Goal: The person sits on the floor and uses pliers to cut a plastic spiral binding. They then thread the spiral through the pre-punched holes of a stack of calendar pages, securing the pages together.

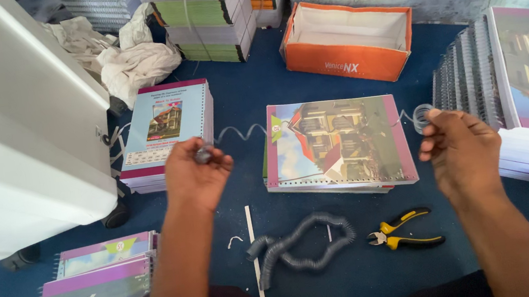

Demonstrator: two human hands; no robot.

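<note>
While both hands are hovering above the blue floor [251, 87], a thin spiral binding wire [240, 132] is stretching between them, running from 9 to 3 o'clock across the top edge of the central booklet stack [336, 144]. Left hand [194, 174] is pinching one end of the wire, fingers curled tight around a small dark bunch of coil. Right hand [462, 150] is gripping the other end, thumb and fingertips closing on a tight grey coil ring [423, 117]; how much wire sits inside that fist is hard to tell.

Central stack is lying at 12 o'clock from the body, its punched edge facing the wearer. At 6 o'clock of that stack, a loose length of grey coil [301, 246] is lying in loops, with yellow-handled pliers [404, 232] just beside it at 3 o'clock. Between coil and stack, a bare strip of floor is giving open room.

Crowding the margins: a second booklet pile [167, 129] at 10 o'clock, bound booklets [95, 281] at 7 o'clock, tall stacks [527, 88] at 2 o'clock close to the right hand, an orange box [348, 41] at 12, a white machine housing [20, 128] at 9.
</note>
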